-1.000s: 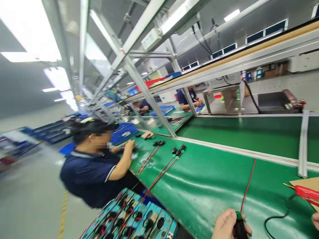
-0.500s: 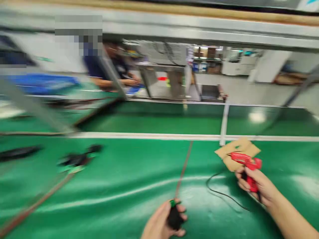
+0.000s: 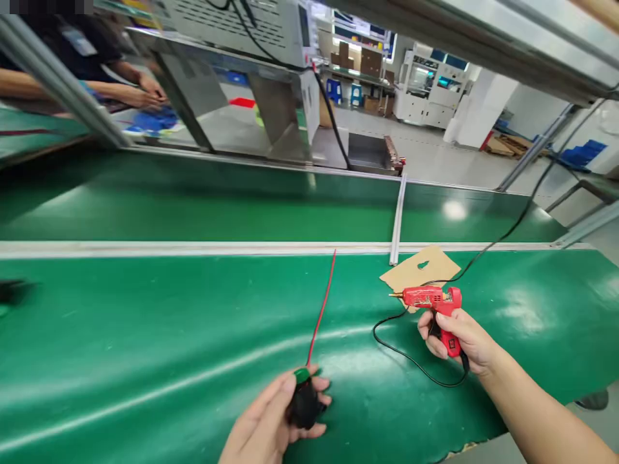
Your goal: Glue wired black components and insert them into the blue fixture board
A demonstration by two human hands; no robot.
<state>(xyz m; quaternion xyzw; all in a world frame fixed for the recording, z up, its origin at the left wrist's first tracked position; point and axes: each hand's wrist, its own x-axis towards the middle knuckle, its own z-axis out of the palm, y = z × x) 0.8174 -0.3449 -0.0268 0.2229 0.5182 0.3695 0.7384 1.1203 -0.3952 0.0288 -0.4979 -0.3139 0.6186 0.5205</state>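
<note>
Near the bottom centre, my left hand (image 3: 275, 412) grips a small black part (image 3: 304, 405) with a green piece on its top. A thin red wire (image 3: 322, 309) runs up from that part across the green mat. At the right, my right hand (image 3: 461, 338) is wrapped round the handle of a red glue gun (image 3: 425, 297), whose metal nozzle points left. Behind the gun lies a piece of brown cardboard (image 3: 411, 274) with a small hole. The gun's black cord (image 3: 411, 357) loops on the mat below it.
A pale rail (image 3: 217, 248) crosses behind the green mat (image 3: 145, 322), with a short white bar (image 3: 397, 219) meeting it. Metal frame posts slant overhead. A person's hands (image 3: 149, 93) work on blue material beyond. A blurred dark object (image 3: 12, 291) lies far left.
The view has swung right and sharpened, so things sit further left, and the dark parts at the left have mostly left view. Both hands keep their holds; the gun now points more level.
</note>
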